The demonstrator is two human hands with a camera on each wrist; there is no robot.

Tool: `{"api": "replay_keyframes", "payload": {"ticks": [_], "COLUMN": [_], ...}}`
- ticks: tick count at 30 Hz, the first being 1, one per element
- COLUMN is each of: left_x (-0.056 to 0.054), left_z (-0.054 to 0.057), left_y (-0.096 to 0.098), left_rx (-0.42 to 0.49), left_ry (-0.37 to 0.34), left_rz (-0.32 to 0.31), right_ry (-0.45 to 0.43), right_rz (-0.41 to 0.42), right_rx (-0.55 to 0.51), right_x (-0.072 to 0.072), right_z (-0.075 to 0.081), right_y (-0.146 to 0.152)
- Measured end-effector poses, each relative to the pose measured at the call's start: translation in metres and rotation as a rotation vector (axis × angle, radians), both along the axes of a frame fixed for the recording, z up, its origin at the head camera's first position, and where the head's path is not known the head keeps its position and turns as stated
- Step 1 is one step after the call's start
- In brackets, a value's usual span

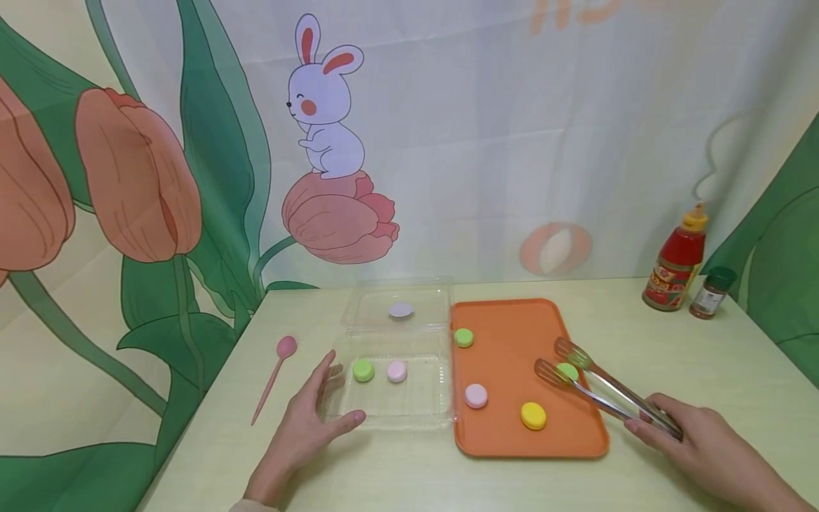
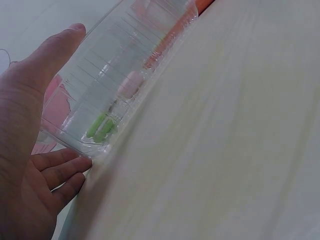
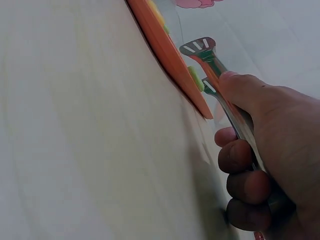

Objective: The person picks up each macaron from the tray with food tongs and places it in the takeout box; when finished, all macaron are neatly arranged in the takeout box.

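My left hand (image 1: 307,423) is at the left front corner of a clear plastic box (image 1: 409,409), thumb and fingers spread apart and fingertips at its side in the left wrist view. Inside the box lie a green macaron (image 1: 363,370) and a pink macaron (image 1: 397,371). In my right hand (image 1: 697,441) I grip metal tongs (image 1: 617,386), fingers curled round the arms. The tong tips are spread on either side of a green macaron (image 1: 566,370) on the orange tray (image 1: 512,444). Another green macaron (image 1: 463,338), a pink one (image 1: 476,396) and a yellow one (image 1: 533,416) are also there.
The box's lid (image 1: 371,306) lies folded open toward the back, with a pale oval spot (image 1: 401,310) on it. A pink spoon (image 1: 275,370) lies at the left. At the back right stand a red sauce bottle (image 1: 675,270) and a green-capped spice jar (image 1: 712,293).
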State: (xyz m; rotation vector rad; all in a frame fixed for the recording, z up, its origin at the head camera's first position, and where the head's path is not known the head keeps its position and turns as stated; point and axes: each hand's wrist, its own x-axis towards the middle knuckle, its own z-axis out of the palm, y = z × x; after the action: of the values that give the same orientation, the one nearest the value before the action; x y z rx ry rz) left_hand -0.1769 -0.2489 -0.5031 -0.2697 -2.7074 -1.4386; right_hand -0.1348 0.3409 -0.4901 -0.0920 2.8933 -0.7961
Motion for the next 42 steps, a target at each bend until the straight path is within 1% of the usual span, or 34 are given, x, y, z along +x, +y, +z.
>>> {"api": "replay_keyframes", "payload": {"ticks": [5, 8, 11, 18, 27, 32, 39, 42], "left_x": [-0.0001, -0.0009, -0.0009, -0.0007, -0.0010, -0.0004, 0.0001, 0.0000], "left_z": [-0.0009, -0.0016, -0.0020, -0.0018, -0.0023, -0.0016, 0.0003, 0.0009], "left_y": [-0.0004, -0.0007, -0.0012, -0.0020, -0.0021, -0.0008, -0.0002, 0.0002], "left_rx": [-0.007, -0.011, -0.014, -0.023, -0.023, -0.025, -0.013, -0.011], "left_ry": [0.004, -0.003, -0.005, -0.004, 0.007, -0.006, -0.002, -0.004], "left_rz": [0.002, 0.007, 0.011, 0.011, 0.004, 0.007, 0.003, 0.003], "right_ry": [0.005, 0.033, 0.044, -0.001, -0.013, 0.003, 0.089, 0.084], "right_rz": [0.013, 0.032, 0.042, 0.051, 0.070, 0.084, 0.124, 0.126], "right_rx": [0.030, 0.045, 0.048, 0.045, 0.059, 0.065, 0.063, 0.053], "right_x": [0.0006, 0.0026, 0.0033, 0.0010, 0.0009, 0.0004, 0.0049, 0.0047], "right_z": [-0.0015, -0.0022, -0.0027, -0.0020, -0.0019, -0.0025, -0.0026, -0.0018], "right_y": [-0.0003, -0.0008, -0.0019, -0.0050, -0.0050, -0.0037, -0.0023, -0.0034]}}
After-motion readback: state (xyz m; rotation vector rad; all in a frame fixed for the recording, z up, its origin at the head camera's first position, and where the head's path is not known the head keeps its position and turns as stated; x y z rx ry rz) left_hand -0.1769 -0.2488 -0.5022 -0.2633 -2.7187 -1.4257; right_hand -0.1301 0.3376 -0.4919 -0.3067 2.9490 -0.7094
